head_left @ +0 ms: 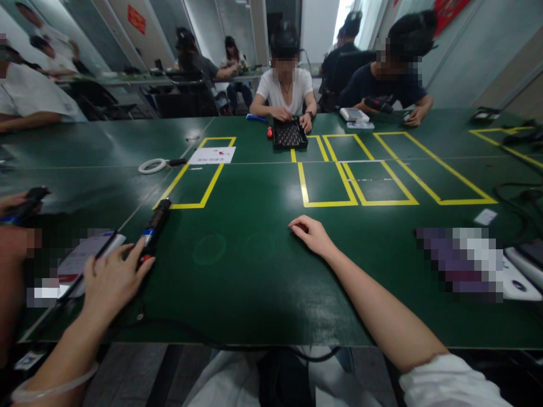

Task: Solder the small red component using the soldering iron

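Note:
My left hand (112,277) reaches over the left part of the green table, fingers spread. Its index finger and thumb touch the rear end of a dark, stick-shaped tool (158,217) with a blue band and a red part; I cannot make out its exact kind. The tool lies slantwise, black tip pointing away from me. Beneath and left of this hand is a flat grey-white item (91,257), partly covered and blurred. My right hand (313,233) rests on the table near the middle, fingers loosely curled together, with nothing visible in it.
Yellow tape outlines (331,203) mark the green table (254,294). A white card (212,155) and a white cable coil (153,165) lie ahead. Across, a person handles a black tray (290,135). White devices (520,280) are at right; a neighbour's hand (12,204) at left.

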Demonstrator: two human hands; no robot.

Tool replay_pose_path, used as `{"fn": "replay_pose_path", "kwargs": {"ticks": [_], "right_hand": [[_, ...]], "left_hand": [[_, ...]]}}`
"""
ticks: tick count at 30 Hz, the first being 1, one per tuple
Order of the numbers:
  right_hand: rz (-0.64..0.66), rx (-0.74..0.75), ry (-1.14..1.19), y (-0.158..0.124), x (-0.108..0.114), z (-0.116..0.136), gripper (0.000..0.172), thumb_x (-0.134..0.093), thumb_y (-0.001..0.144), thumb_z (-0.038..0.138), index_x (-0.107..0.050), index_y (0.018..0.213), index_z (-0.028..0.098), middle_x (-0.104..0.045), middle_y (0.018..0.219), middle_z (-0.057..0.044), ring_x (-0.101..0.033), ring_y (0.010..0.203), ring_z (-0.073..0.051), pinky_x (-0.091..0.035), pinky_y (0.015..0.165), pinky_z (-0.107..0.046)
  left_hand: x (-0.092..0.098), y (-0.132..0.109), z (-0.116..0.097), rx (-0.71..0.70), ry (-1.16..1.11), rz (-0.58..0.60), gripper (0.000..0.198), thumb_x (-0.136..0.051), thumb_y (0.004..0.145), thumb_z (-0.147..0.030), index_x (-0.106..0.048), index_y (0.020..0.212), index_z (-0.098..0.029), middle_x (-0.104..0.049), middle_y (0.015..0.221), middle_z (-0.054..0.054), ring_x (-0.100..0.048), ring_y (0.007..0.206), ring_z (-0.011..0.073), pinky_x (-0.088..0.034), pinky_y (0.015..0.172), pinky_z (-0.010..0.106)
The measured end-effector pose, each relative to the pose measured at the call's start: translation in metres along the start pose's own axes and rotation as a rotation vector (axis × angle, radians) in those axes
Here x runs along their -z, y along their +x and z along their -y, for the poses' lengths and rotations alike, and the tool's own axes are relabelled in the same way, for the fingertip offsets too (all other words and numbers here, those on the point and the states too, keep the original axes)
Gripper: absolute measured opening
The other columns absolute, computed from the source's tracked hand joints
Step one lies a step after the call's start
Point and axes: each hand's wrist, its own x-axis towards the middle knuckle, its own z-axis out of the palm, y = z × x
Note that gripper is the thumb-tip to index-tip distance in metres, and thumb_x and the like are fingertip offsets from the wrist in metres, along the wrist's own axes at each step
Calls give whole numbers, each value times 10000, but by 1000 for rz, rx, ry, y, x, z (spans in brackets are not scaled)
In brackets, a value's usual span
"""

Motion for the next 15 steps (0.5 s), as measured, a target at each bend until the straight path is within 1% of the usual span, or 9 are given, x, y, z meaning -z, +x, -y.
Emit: {"fn": "replay_pose_path", "kwargs": {"ticks": [2,4,5,7,9,10,13,14,15], "right_hand": [[-1,0,-5,0,0,0,139,-537,885,229,-667,912,188,-608,783,-13,-537,675,-130,-417,647,-252],[-1,5,-7,0,0,0,141,-538,886,237,-667,917,190,-605,780,-12,-535,674,-130,-418,647,-251],[1,9,-7,0,0,-1,142,-539,886,240,-668,919,190,-605,782,-12,-534,673,-129,-418,648,-251],[-2,11,-9,0,-1,-1,141,-542,885,242,-669,918,188,-605,782,-13,-534,673,-130,-416,646,-251],[-5,10,-13,0,-1,0,140,-543,884,241,-669,911,185,-606,784,-15,-532,671,-130,-416,646,-253],[-5,11,-14,0,-1,0,139,-543,883,240,-669,908,184,-608,788,-17,-531,672,-131,-416,648,-253],[0,17,-11,0,0,1,140,-544,881,236,-669,902,179,-618,803,-21,-537,682,-132,-417,655,-255],[3,17,-9,0,0,0,141,-544,881,236,-670,903,177,-620,806,-22,-540,686,-133,-417,656,-256],[4,17,-8,0,0,0,142,-544,881,236,-671,903,176,-621,808,-22,-542,687,-133,-418,656,-256]], "left_hand": [[14,-10,-12,-8,-132,-29,568,-284,879,-589,-453,1344,-309,-598,1277,22,-412,1287,370,-350,1016,561],[34,-26,-27,-78,-379,111,448,-330,872,-600,-607,1084,-318,-668,1097,-14,-506,1180,302,-429,970,453],[44,-37,-35,-142,-522,284,416,-355,871,-605,-640,929,-307,-686,977,-23,-566,1068,260,-465,914,388],[61,-62,-54,-317,-734,833,460,-381,879,-611,-655,738,-270,-683,803,-18,-617,843,195,-494,796,300],[67,-90,-73,-398,-796,1295,435,-408,897,-581,-709,862,-268,-716,886,7,-652,850,180,-501,810,275],[63,-104,-83,-413,-802,1435,451,-385,910,-569,-711,954,-260,-723,935,29,-670,857,185,-510,808,275],[25,-140,-107,-390,-683,1493,524,-371,921,-470,-522,1367,-240,-733,959,78,-700,849,220,-539,768,299],[6,-149,-113,-389,-642,1475,598,-373,915,-416,-361,1484,-236,-737,977,90,-704,848,237,-551,751,324],[-12,-156,-118,-407,-619,1376,636,-393,897,-357,-295,1515,-245,-728,1058,94,-698,914,242,-546,817,344]]}}
